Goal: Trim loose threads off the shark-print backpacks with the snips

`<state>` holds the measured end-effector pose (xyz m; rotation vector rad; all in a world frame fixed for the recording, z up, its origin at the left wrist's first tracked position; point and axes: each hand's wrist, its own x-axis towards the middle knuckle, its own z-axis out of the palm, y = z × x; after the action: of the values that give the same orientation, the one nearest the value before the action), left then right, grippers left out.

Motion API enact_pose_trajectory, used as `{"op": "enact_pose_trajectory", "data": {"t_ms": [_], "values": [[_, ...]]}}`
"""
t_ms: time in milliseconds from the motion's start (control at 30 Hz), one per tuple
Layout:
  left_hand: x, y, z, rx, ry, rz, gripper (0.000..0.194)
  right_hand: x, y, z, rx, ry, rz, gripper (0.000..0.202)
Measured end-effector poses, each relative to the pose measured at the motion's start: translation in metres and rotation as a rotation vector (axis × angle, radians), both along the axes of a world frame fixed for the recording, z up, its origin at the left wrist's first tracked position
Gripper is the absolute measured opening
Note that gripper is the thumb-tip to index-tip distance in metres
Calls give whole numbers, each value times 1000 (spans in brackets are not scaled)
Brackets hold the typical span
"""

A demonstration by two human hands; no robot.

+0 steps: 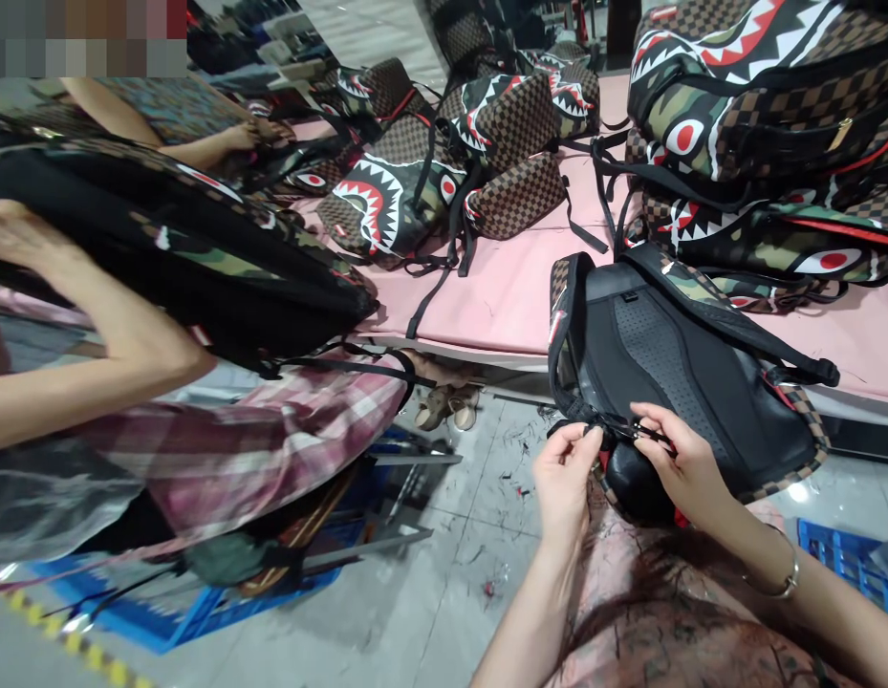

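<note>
A backpack (pixel 659 334) lies with its padded black back panel up, resting on the edge of the pink table and against my lap. Its checkered side and black shoulder straps show around the panel. At the lower left corner, my left hand (pixel 569 468) pinches the end of a black strap (pixel 583 413) between thumb and fingers. Close beside it, my right hand (pixel 677 459) is closed around small dark thread snips (pixel 634 430), their tips pointing at the strap. The exact spot where tips and strap meet is too small to make out.
Shark-face backpacks are stacked on the pink table (pixel 487 296) at right (pixel 766 115), with more at centre (pixel 386 191). To my left, a person in a plaid garment (pixel 271 440) handles another backpack (pixel 200 239). Blue crates (pixel 163 612) stand on the floor, which has thread scraps.
</note>
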<state>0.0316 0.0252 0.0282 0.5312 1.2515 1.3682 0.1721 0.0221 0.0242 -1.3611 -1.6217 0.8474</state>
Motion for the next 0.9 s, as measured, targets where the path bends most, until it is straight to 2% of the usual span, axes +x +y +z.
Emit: {"op": "enact_pose_trajectory", "data": {"t_ms": [133, 433, 700, 800, 900], "values": [[-1, -4, -3, 106, 148, -22, 20, 4, -3, 3, -84, 13, 53, 16], [-6, -4, -1, 231, 371, -129, 14, 9, -1, 18, -40, -69, 155, 13], [-7, -6, -2, 279, 429, -156, 14, 7, 6, 19, -31, -42, 184, 14], [-9, -6, -3, 295, 467, -157, 14, 8, 6, 17, -115, 60, 188, 13], [-15, -7, 1, 373, 641, -226, 13, 10, 9, 15, -290, 231, 157, 13]]}}
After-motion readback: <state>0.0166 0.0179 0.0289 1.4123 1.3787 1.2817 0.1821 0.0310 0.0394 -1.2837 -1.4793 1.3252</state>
